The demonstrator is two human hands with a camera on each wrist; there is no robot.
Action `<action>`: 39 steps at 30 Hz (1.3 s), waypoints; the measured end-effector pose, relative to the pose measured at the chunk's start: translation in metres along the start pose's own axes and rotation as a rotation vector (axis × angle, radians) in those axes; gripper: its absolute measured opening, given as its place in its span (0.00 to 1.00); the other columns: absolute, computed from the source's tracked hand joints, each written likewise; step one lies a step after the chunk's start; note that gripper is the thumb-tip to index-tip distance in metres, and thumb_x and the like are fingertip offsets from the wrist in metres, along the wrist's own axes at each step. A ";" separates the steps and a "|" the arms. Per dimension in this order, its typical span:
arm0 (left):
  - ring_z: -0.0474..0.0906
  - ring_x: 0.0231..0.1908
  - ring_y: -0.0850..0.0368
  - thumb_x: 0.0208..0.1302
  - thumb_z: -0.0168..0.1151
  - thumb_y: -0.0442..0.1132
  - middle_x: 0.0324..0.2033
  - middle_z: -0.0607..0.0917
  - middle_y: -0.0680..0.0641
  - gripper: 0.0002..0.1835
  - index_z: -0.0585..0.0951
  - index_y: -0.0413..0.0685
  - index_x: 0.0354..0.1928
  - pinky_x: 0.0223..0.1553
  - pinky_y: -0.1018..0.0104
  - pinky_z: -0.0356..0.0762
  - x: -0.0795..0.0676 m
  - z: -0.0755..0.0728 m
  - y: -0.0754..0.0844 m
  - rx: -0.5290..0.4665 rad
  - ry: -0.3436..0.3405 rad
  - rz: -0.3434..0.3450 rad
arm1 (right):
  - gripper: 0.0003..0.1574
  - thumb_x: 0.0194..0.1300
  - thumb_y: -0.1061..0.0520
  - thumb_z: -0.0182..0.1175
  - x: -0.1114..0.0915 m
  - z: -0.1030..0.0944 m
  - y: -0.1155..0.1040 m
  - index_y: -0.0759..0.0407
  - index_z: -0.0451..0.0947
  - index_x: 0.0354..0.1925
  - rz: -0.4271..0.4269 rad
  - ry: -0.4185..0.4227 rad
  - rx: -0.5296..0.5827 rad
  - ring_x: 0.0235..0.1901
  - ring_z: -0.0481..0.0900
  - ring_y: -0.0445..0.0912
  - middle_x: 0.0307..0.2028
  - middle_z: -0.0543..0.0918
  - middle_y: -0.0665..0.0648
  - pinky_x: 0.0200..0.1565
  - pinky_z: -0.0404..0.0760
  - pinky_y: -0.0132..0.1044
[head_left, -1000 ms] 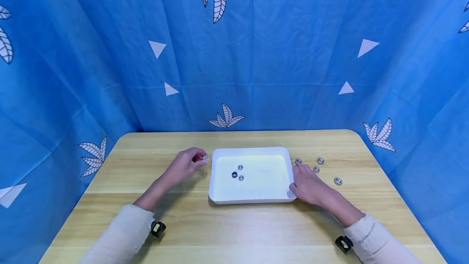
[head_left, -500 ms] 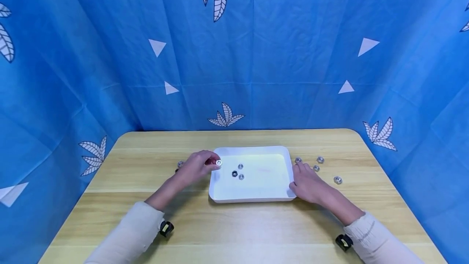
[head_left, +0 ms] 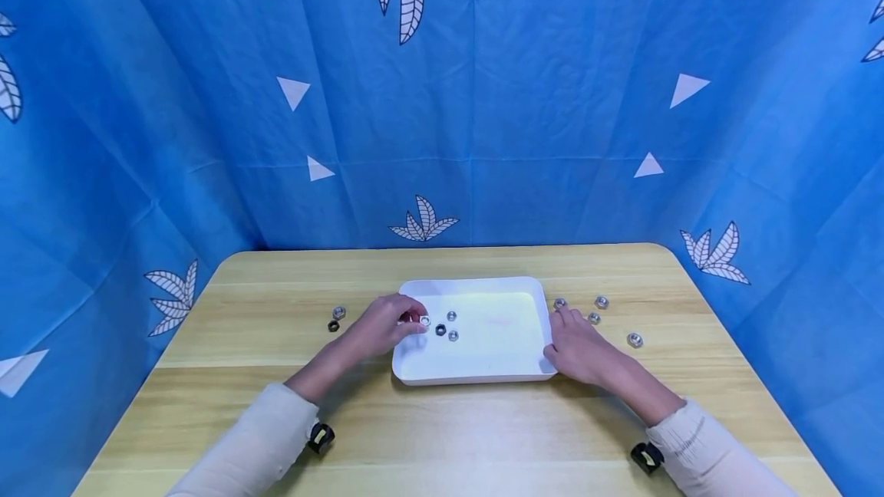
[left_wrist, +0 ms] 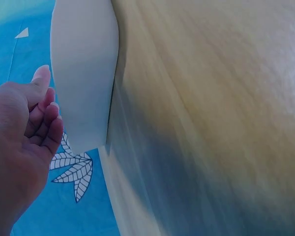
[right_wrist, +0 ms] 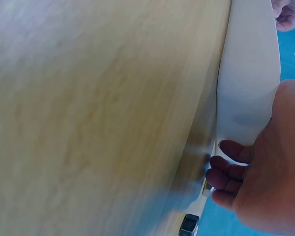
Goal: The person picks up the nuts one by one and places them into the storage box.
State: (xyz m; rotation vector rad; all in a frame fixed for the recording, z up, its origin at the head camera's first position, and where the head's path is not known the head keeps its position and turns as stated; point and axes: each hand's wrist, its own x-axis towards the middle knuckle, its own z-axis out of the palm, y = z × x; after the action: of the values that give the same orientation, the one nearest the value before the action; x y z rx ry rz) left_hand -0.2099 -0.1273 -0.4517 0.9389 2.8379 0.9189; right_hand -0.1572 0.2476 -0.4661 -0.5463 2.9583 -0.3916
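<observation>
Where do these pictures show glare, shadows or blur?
Head view: fairly crisp, with a pale sheen on the table in front of the white tray; left wrist view: smeared wood grain, glare at upper right, a broad dark shadow lower down; right wrist view: soft grain, glare at upper left, a bluish shadow beside the right hand.

The head view looks forward and down, from the 6 o'clock side and farther off, over the table (head_left: 476, 432) to the blue curtain (head_left: 539, 113) at 12 o'clock. Each wrist view is very near: left hand (left_wrist: 19, 132) at 9 o'clock, right hand (right_wrist: 270, 172) at 4 o'clock. Both share the white tray (left_wrist: 83, 73).
</observation>
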 end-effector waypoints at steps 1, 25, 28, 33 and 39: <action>0.77 0.36 0.64 0.65 0.73 0.41 0.36 0.87 0.53 0.11 0.88 0.47 0.47 0.39 0.73 0.79 0.000 0.001 0.000 0.001 -0.006 0.000 | 0.38 0.72 0.55 0.51 0.000 0.000 0.000 0.82 0.61 0.68 0.000 0.000 0.001 0.71 0.63 0.71 0.72 0.61 0.83 0.72 0.64 0.64; 0.84 0.41 0.60 0.64 0.74 0.42 0.39 0.91 0.50 0.13 0.90 0.45 0.47 0.47 0.65 0.83 0.009 0.020 0.012 0.111 -0.124 0.122 | 0.41 0.73 0.54 0.51 0.001 0.001 0.000 0.82 0.58 0.71 0.011 -0.020 0.022 0.74 0.60 0.72 0.73 0.60 0.83 0.74 0.62 0.64; 0.84 0.40 0.60 0.64 0.74 0.42 0.39 0.91 0.50 0.13 0.90 0.44 0.48 0.47 0.65 0.83 0.010 0.023 0.013 0.136 -0.128 0.149 | 0.41 0.73 0.53 0.51 0.001 0.001 0.000 0.82 0.58 0.71 0.008 -0.023 0.021 0.74 0.60 0.72 0.73 0.60 0.83 0.74 0.61 0.64; 0.81 0.38 0.63 0.64 0.74 0.41 0.39 0.91 0.50 0.12 0.90 0.46 0.48 0.44 0.69 0.81 0.010 0.027 0.012 0.143 -0.167 0.147 | 0.41 0.72 0.53 0.51 0.000 0.001 0.001 0.82 0.58 0.70 0.005 -0.022 0.016 0.72 0.61 0.71 0.72 0.61 0.83 0.73 0.63 0.64; 0.78 0.36 0.65 0.65 0.73 0.42 0.38 0.91 0.52 0.11 0.90 0.48 0.48 0.42 0.71 0.79 0.010 0.030 0.015 0.144 -0.207 0.114 | 0.40 0.72 0.53 0.51 0.001 0.001 0.002 0.82 0.59 0.70 0.004 -0.012 0.012 0.72 0.62 0.70 0.72 0.62 0.82 0.73 0.63 0.64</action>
State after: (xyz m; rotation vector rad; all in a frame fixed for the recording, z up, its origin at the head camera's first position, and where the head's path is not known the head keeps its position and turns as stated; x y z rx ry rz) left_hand -0.2050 -0.0964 -0.4667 1.1473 2.7268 0.5899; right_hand -0.1583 0.2490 -0.4680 -0.5401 2.9428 -0.4044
